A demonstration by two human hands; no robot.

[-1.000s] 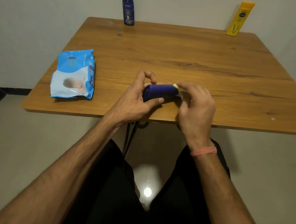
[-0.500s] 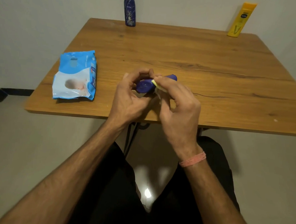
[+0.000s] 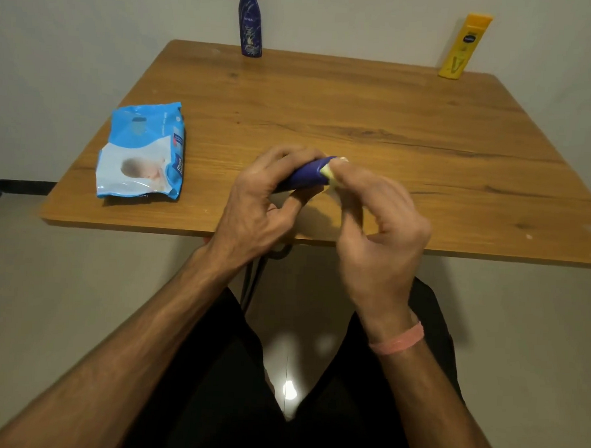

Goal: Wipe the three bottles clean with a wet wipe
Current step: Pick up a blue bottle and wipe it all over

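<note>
A small dark blue bottle (image 3: pixel 307 174) lies tilted over the table's near edge, gripped by my left hand (image 3: pixel 261 205). My right hand (image 3: pixel 379 224) pinches a pale wet wipe (image 3: pixel 329 172) against the bottle's right end. Most of the bottle is hidden by my fingers. A tall dark blue bottle (image 3: pixel 250 22) stands upright at the table's far edge. At the far right corner a yellow bottle (image 3: pixel 464 47) leans against the wall.
A blue and white pack of wet wipes (image 3: pixel 144 150) lies on the left part of the wooden table (image 3: pixel 361 117). A wall runs behind the table. My dark-clothed legs and the floor are below the near edge.
My right hand with the wipe has slid along the small bottle toward its right end. My left hand has turned the bottle, which now points up to the right.
</note>
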